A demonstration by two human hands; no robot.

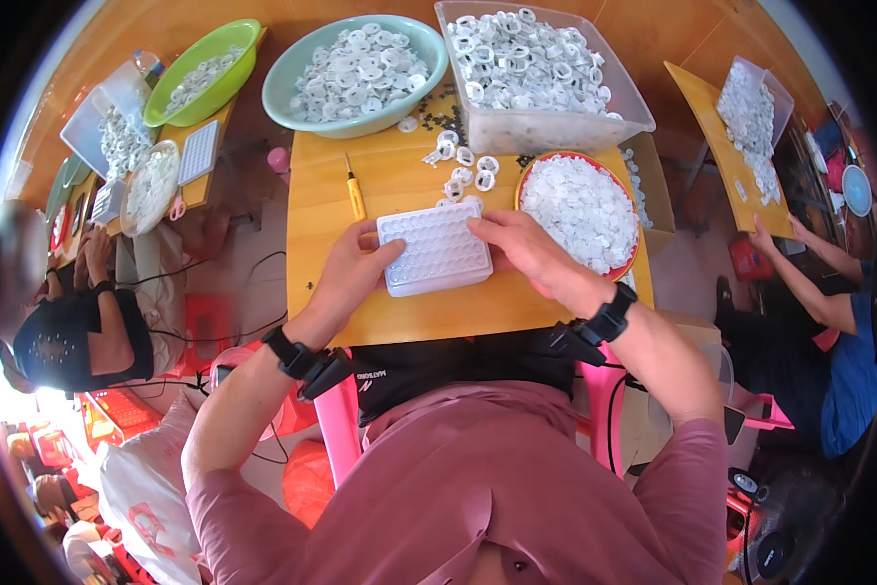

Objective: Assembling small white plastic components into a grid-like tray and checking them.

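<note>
A white plastic tray [436, 252], its top covered in rows of small round pockets, is gripped between both hands just above the near half of the wooden table. My left hand [354, 265] clasps its left side, thumb on top. My right hand [528, 250] holds the right side, its thumb on the upper right corner. The fingers underneath are hidden. Beyond the tray lie several small round white plastic parts [484, 179] with dark centres. A yellow-handled screwdriver [357, 198] rests to the left, its tip pointing away.
A pale blue-green basin [279, 90] and a clear bin [565, 132], both heaped with white parts, stand at the back. Right of the tray sits a red-rimmed plate [637, 222] of small white pieces. Tiny black pieces [445, 117] are scattered between. People work at side tables left and right.
</note>
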